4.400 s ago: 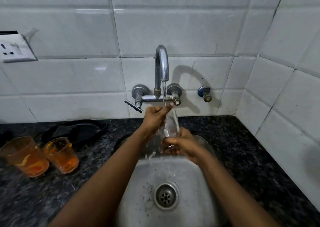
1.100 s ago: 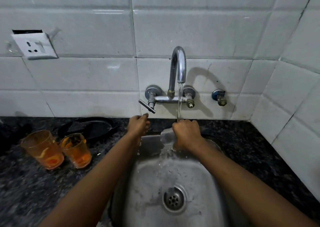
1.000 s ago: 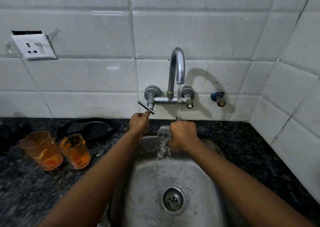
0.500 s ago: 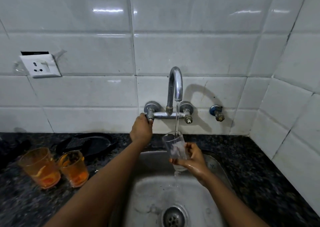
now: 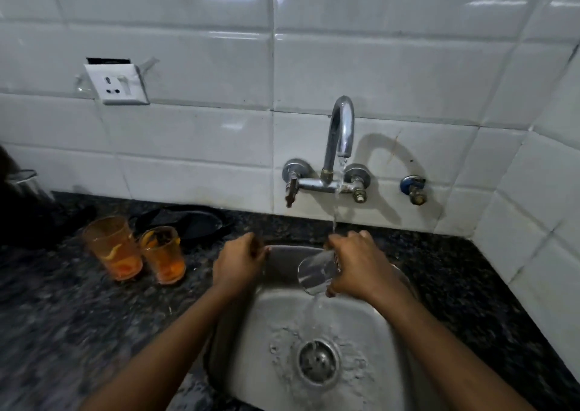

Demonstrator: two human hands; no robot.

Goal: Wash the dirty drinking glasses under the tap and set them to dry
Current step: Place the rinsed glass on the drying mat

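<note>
My right hand (image 5: 357,266) grips a clear drinking glass (image 5: 317,274) over the steel sink (image 5: 361,322), tipped on its side with its mouth down and to the left; water pours out of it into the basin. A thin stream still runs from the chrome tap (image 5: 340,134) onto my right hand. My left hand (image 5: 238,261) hovers at the sink's back left edge with its fingers loosely curled and nothing in it. Two dirty glasses stand on the dark counter to the left: a larger orange-stained glass (image 5: 113,247) and a smaller one (image 5: 163,255).
The tap's lever handle (image 5: 292,191) points downward. A black dish (image 5: 185,222) lies behind the dirty glasses. A wall socket (image 5: 117,84) sits on the white tiles. A small blue-topped valve (image 5: 414,188) is right of the tap. The tiled side wall closes in the right.
My left hand has come off the tap handle and dropped to the sink edge. My right hand has tipped the filled upright glass over, pouring its water out. The stream is thinner.
</note>
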